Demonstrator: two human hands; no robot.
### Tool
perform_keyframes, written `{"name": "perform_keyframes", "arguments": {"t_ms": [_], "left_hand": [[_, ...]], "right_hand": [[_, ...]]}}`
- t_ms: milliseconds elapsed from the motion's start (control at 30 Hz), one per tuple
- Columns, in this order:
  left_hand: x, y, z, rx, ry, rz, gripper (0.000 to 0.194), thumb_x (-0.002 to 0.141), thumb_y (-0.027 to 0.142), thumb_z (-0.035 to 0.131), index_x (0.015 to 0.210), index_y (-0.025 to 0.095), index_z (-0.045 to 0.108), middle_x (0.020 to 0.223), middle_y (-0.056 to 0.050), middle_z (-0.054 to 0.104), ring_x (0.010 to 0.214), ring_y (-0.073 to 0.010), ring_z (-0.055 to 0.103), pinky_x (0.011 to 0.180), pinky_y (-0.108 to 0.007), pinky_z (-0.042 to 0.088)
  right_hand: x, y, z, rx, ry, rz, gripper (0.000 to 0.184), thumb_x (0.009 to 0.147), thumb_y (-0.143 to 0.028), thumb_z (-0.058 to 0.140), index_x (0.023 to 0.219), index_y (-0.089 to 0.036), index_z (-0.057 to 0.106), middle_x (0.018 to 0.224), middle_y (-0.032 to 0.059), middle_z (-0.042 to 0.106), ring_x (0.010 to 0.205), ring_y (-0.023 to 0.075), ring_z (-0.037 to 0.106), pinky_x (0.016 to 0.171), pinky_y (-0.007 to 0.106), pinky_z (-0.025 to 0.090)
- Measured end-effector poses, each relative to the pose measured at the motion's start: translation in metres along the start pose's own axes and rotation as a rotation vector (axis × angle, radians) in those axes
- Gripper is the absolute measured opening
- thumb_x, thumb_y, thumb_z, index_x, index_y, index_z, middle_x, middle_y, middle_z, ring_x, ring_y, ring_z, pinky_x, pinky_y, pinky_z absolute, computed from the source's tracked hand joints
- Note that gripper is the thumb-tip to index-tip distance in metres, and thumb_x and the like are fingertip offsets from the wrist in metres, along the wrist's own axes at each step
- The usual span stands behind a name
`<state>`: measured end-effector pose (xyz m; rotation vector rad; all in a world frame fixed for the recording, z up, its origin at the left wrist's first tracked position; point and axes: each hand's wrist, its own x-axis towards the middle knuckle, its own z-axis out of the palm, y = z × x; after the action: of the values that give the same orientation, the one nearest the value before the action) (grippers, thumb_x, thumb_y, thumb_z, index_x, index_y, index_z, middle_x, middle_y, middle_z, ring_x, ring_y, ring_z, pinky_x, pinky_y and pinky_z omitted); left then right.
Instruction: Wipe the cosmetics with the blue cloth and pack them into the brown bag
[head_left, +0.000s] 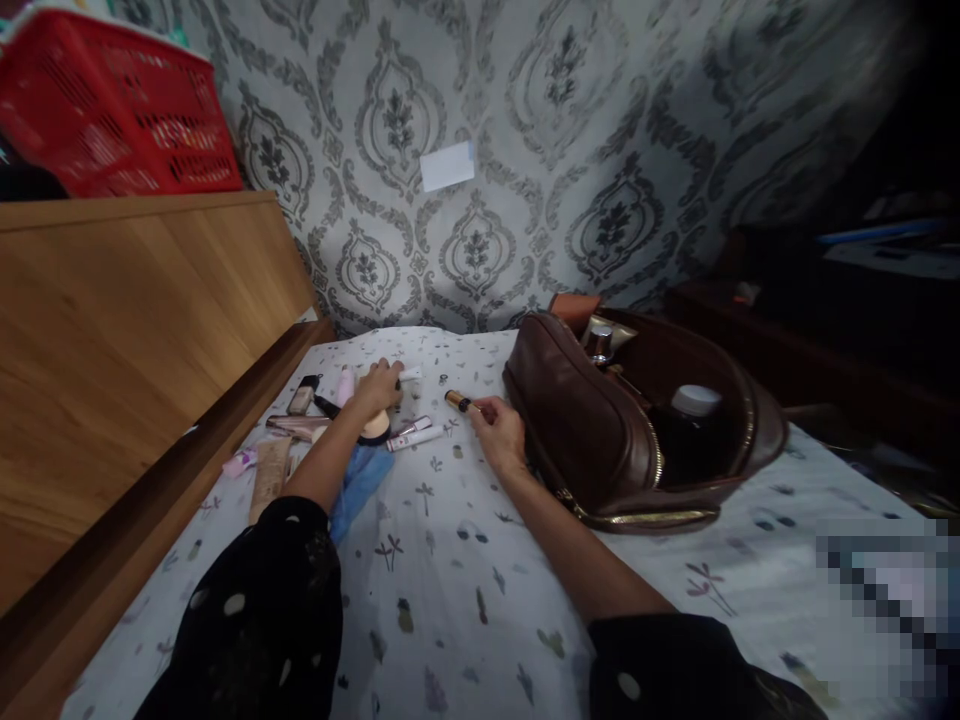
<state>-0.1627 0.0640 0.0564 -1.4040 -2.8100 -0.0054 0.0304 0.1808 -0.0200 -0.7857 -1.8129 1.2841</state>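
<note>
Sheet [442, 510] between hands [501, 432], gold tube [456, 401] near bag edge [514, 378]

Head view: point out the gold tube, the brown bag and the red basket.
Gold tube [457, 401]: head view, on its exposed end.
Brown bag [577, 410]: head view, on its side wall.
Red basket [139, 120]: head view, on its wall.

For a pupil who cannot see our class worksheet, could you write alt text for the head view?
A gold tube is in the grip of a person's right hand, beside an open brown bag; the left hand is among cosmetics on a patterned sheet.
</note>
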Motion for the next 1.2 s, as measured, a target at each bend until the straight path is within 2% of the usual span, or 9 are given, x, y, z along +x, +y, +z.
{"name": "perform_keyframes", "arguments": {"t_ms": [300,500,600,700,800,933,1033,1100,1200], "left_hand": [[0.005,-0.02,-0.001,-0.098,0.007,-0.016,0.049,0.076,0.033,0.065,0.122,0.017,0.054,0.117,-0.011,0.058,0.109,-0.0271,0.056,0.086,-0.032,0.046],[0.0,-0.028,-0.006,-0.188,-0.051,0.043,0.04,0.077,0.037,0.063,0.112,0.018,0.061,0.103,-0.005,0.065,0.097,-0.0226,0.061,0.082,-0.029,0.047],[-0.014,-0.035,-0.012,-0.243,-0.07,0.082,0.05,0.082,0.04,0.057,0.126,0.017,0.054,0.116,-0.007,0.064,0.103,-0.0213,0.062,0.085,-0.028,0.048],[-0.034,-0.043,-0.015,-0.256,-0.088,0.12,0.07,0.072,0.049,0.067,0.133,0.018,0.05,0.127,-0.01,0.059,0.113,-0.0262,0.059,0.091,-0.032,0.048],[-0.053,-0.043,-0.011,-0.242,-0.1,0.139,0.08,0.061,0.042,0.076,0.134,0.02,0.049,0.127,-0.01,0.06,0.117,-0.0306,0.057,0.096,-0.035,0.046],[-0.064,-0.032,-0.001,-0.231,-0.043,0.13,0.082,0.07,0.029,0.069,0.144,0.021,0.036,0.131,-0.01,0.057,0.119,-0.0294,0.056,0.097,-0.037,0.046],[-0.06,-0.026,-0.001,-0.202,-0.012,0.112,0.087,0.068,0.032,0.073,0.145,0.02,0.035,0.135,-0.012,0.054,0.124,-0.0308,0.053,0.097,-0.036,0.046],[-0.054,-0.026,-0.007,-0.169,-0.006,0.089,0.082,0.068,0.04,0.076,0.141,0.022,0.042,0.129,-0.011,0.057,0.119,-0.0308,0.056,0.095,-0.036,0.047],[-0.036,-0.028,-0.018,-0.109,0.03,0.016,0.054,0.086,0.045,0.06,0.133,0.02,0.05,0.124,-0.011,0.059,0.117,-0.029,0.057,0.099,-0.039,0.046]], "right_hand": [[-0.001,-0.001,0.002,0.1,-0.004,0.021,0.019,0.072,-0.038,0.055,0.075,-0.019,0.059,0.06,0.0005,0.06,0.053,0.0167,0.055,0.053,0.027,0.041],[0.0,0.0,0.002,0.128,-0.002,0.013,0.018,0.072,-0.036,0.056,0.075,-0.019,0.059,0.056,0.0,0.06,0.054,0.0174,0.057,0.055,0.027,0.043],[0.002,0.003,0.002,0.12,-0.002,0.008,0.017,0.073,-0.035,0.058,0.076,-0.018,0.06,0.057,0.0001,0.061,0.054,0.0173,0.058,0.054,0.027,0.043],[0.005,0.008,0.004,0.105,-0.003,0.005,0.016,0.073,-0.033,0.058,0.078,-0.018,0.062,0.06,0.0005,0.063,0.055,0.017,0.059,0.054,0.026,0.043],[0.006,0.012,0.005,0.078,-0.011,0.002,0.015,0.072,-0.031,0.059,0.079,-0.019,0.063,0.063,0.001,0.065,0.059,0.0179,0.06,0.056,0.027,0.044],[0.006,0.012,0.003,0.032,-0.022,-0.016,0.013,0.067,-0.026,0.06,0.077,-0.019,0.064,0.071,0.0028,0.068,0.066,0.0187,0.062,0.062,0.028,0.045],[0.005,0.01,0.001,0.015,-0.043,-0.046,0.012,0.065,-0.025,0.061,0.075,-0.019,0.065,0.071,0.0023,0.068,0.066,0.0182,0.061,0.064,0.029,0.046],[0.004,0.008,0.001,0.018,-0.051,-0.064,0.014,0.066,-0.026,0.06,0.077,-0.019,0.065,0.071,0.0023,0.068,0.066,0.0181,0.062,0.065,0.029,0.047],[0.003,0.006,0.003,0.035,-0.06,-0.082,0.019,0.069,-0.031,0.059,0.082,-0.019,0.065,0.076,0.0041,0.07,0.067,0.0183,0.063,0.064,0.029,0.048]]}}
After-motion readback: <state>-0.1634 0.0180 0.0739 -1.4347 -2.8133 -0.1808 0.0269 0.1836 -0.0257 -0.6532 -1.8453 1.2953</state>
